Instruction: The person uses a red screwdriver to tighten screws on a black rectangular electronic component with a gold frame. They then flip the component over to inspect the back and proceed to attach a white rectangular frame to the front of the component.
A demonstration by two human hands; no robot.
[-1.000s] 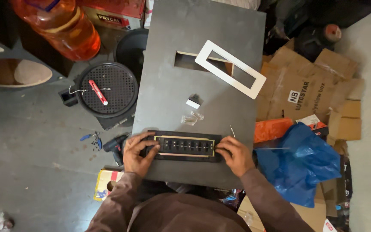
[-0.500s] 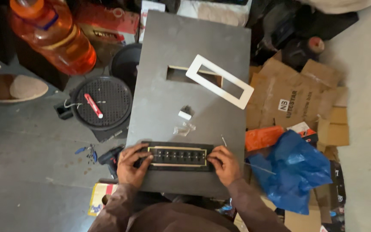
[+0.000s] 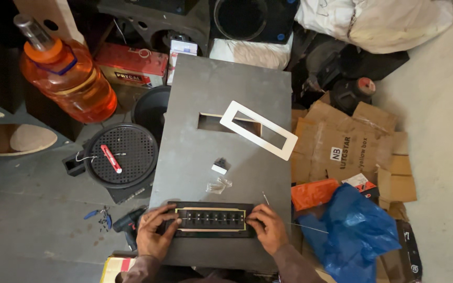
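Your left hand (image 3: 154,237) and right hand (image 3: 269,230) press ends of black control panel (image 3: 211,220), seated on grey board (image 3: 221,162). White frame (image 3: 258,130) lies loose over upper cutout; screws bag (image 3: 218,185) untouched.

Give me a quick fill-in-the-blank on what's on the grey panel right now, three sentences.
1. Both hands, left hand and right hand, hold the ends of a black control strip with a row of ____.
2. The white rectangular frame lies tilted over a ____ cut in the grey panel.
3. The red-handled tool rests on the round black ____.

Missing words: knobs; rectangular opening; speaker grille
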